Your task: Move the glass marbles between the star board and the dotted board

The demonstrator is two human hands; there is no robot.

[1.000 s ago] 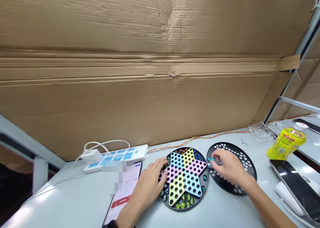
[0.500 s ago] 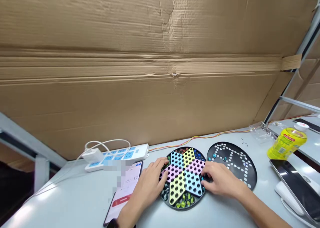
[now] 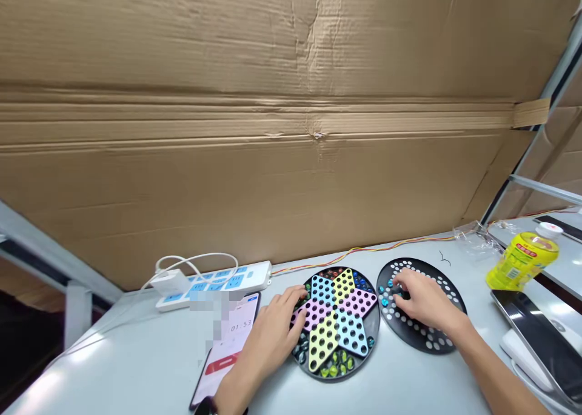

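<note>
A round black Chinese checkers board (image 3: 336,322) with a coloured star lies on the table, with marbles in its rim pockets. My left hand (image 3: 273,336) rests flat on its left edge, fingers stretched out. To the right lies a black round board with white holes (image 3: 448,294). My right hand (image 3: 421,303) is over its left part, fingers curled in a pinch close to several blue marbles (image 3: 385,295) set in the holes. What the pinch holds is too small to make out.
A phone (image 3: 230,348) showing a timer lies left of my left hand, with a white power strip (image 3: 213,280) behind it. A yellow bottle (image 3: 521,257) and a tablet (image 3: 541,342) sit at the right. A big cardboard sheet (image 3: 273,130) stands behind the table.
My right hand went from the black board to the star board's right edge, then back onto the black board. More blue marbles now sit there. My left hand stayed put.
</note>
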